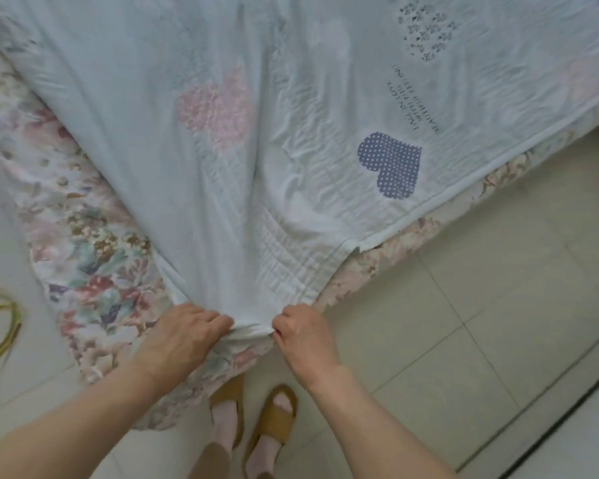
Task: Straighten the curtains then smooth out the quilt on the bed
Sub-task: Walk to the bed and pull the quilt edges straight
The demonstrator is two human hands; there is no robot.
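White quilt corner | left hand grips it | right hand pinches it, knuckles up

Setting: a home bedroom. We record a bed dressed in a floral sheet, its corner pointing toward us; over it a pale quilt printed with hearts and lettering, reaching the bed's corner and right edge. We note a floor of pale square tiles on both sides of the bed, and tan house sandals worn over socks.
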